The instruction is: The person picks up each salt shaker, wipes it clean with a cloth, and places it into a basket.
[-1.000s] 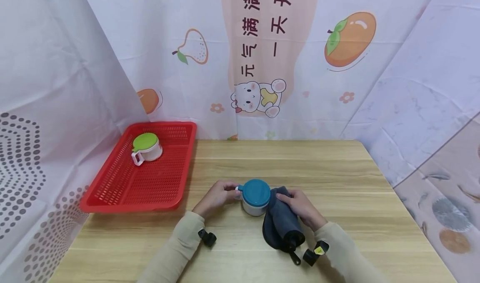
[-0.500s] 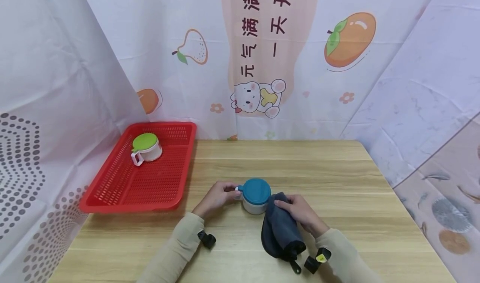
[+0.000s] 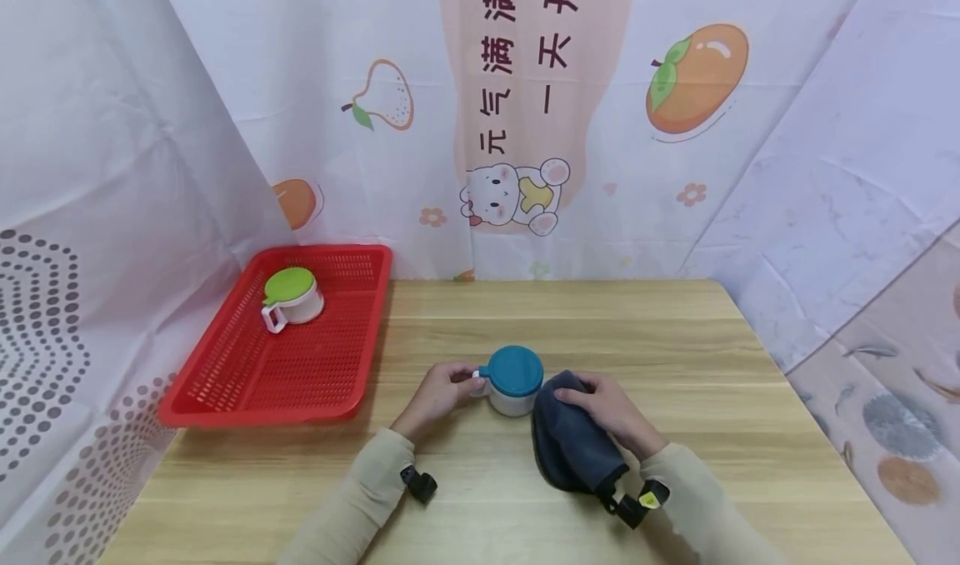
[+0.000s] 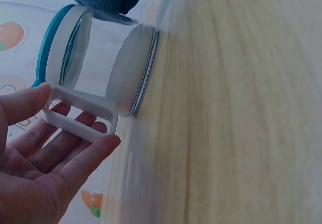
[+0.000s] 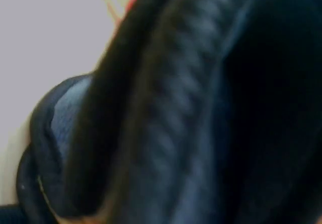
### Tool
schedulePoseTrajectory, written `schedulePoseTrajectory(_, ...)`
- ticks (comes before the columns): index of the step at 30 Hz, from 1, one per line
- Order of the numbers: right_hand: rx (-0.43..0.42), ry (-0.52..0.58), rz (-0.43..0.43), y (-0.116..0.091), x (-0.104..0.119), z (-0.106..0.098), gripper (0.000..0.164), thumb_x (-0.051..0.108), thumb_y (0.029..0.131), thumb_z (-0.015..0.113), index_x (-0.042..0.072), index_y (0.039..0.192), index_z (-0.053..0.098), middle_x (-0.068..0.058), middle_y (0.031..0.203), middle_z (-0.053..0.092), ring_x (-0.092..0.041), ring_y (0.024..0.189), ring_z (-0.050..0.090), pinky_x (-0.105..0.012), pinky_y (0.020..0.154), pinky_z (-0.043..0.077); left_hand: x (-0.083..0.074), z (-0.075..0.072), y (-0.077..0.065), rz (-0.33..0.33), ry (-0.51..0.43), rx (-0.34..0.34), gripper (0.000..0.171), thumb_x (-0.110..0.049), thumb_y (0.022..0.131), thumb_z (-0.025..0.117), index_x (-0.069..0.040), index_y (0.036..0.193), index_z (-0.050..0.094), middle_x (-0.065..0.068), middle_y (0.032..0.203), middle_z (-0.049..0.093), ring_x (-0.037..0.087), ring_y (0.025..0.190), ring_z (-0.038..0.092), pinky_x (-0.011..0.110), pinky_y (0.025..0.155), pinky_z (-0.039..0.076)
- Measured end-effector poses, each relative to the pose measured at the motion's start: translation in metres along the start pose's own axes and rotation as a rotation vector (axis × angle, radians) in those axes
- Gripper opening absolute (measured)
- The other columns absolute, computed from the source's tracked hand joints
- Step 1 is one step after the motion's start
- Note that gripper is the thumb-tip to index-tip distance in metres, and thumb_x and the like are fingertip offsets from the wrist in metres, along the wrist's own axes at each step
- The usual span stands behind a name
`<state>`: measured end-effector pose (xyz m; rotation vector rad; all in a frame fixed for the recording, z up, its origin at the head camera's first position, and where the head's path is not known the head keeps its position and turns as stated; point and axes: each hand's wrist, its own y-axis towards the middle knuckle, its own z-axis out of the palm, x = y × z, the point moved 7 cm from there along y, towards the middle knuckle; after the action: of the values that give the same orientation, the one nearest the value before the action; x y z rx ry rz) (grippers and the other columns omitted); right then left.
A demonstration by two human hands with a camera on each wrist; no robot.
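A small seasoning jar (image 3: 513,402) with a teal lid (image 3: 516,370) and white side handle stands near the table's middle. My left hand (image 3: 442,394) holds it by the handle; in the left wrist view, thumb and fingers of the left hand (image 4: 55,148) are around the handle (image 4: 80,113). Against the jar's right side is a dark grey cloth mitt (image 3: 573,436) with black edging. My right hand (image 3: 609,411) grips its upper part, thumb on top. Blurred mitt fabric (image 5: 166,118) fills most of the right wrist view, hiding the right fingers.
A red plastic basket (image 3: 367,357) stands at the left of the wooden table (image 3: 637,323). Inside it lies a similar jar with a green lid (image 3: 289,284). Printed curtains (image 3: 420,165) hang behind and along the sides.
The teal-lidded jar has shifted slightly away from me, with my left hand still on its handle. The mitt's lower end has swung right, along with my right wrist.
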<state>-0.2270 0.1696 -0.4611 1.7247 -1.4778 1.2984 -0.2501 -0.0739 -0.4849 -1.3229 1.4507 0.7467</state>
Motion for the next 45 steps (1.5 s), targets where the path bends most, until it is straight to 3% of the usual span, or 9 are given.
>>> schedulePoseTrajectory(7,-0.009,-0.086,-0.071,0.003,0.003,-0.014,0.033,0.035,0.082,0.064,0.017,0.109,0.063,-0.007,0.103,0.063,-0.016,0.082,0.053,-0.026,0.067,0.044,-0.007,0.002,-0.003,-0.001,0.017,-0.008,0.025,-0.02,0.085,0.061,-0.007,0.106,0.064,0.011,0.103,0.064,0.016,0.089,0.057,0.038,0.08,0.051)
schedulePoseTrajectory(10,-0.012,-0.121,-0.115,0.005,0.008,-0.021,0.031,0.036,0.082,0.064,0.02,0.108,0.063,-0.006,0.106,0.063,-0.016,0.084,0.054,-0.026,0.07,0.044,-0.002,0.003,0.001,-0.001,0.011,-0.011,0.026,-0.024,0.085,0.062,-0.01,0.107,0.064,0.009,0.104,0.064,0.016,0.091,0.058,0.036,0.079,0.052)
schedulePoseTrajectory(19,-0.079,-0.255,-0.252,0.009,0.028,-0.039,0.038,0.036,0.082,0.063,0.02,0.116,0.061,-0.006,0.117,0.062,-0.022,0.106,0.058,-0.037,0.085,0.048,-0.004,0.003,0.0,0.038,0.035,-0.043,0.024,-0.026,0.085,0.062,-0.01,0.103,0.065,0.008,0.102,0.065,0.014,0.087,0.058,0.032,0.075,0.053)
schedulePoseTrajectory(28,-0.101,-0.37,-0.382,0.01,0.05,-0.047,0.032,0.024,0.085,0.062,0.019,0.116,0.062,-0.003,0.115,0.064,-0.019,0.106,0.06,-0.037,0.085,0.05,-0.004,0.004,0.001,0.047,0.092,-0.041,0.026,-0.03,0.086,0.059,-0.013,0.105,0.064,0.005,0.102,0.065,0.013,0.089,0.057,0.027,0.076,0.051)
schedulePoseTrajectory(37,-0.153,-0.494,-0.432,0.013,0.067,-0.049,0.033,0.018,0.082,0.065,0.016,0.114,0.063,-0.006,0.109,0.066,-0.023,0.1,0.062,-0.042,0.084,0.049,-0.002,0.005,0.002,0.062,0.114,-0.041,0.03,-0.036,0.086,0.058,-0.014,0.105,0.064,0.004,0.102,0.065,0.014,0.091,0.057,0.028,0.077,0.05)
schedulePoseTrajectory(45,-0.208,-0.647,-0.514,0.014,0.082,-0.046,0.033,0.019,0.079,0.067,0.017,0.112,0.064,-0.005,0.098,0.067,-0.02,0.083,0.062,-0.038,0.072,0.05,-0.001,0.008,0.004,0.054,0.105,-0.052,0.03,-0.035,0.085,0.059,-0.014,0.106,0.065,0.004,0.102,0.065,0.013,0.088,0.057,0.026,0.075,0.05)
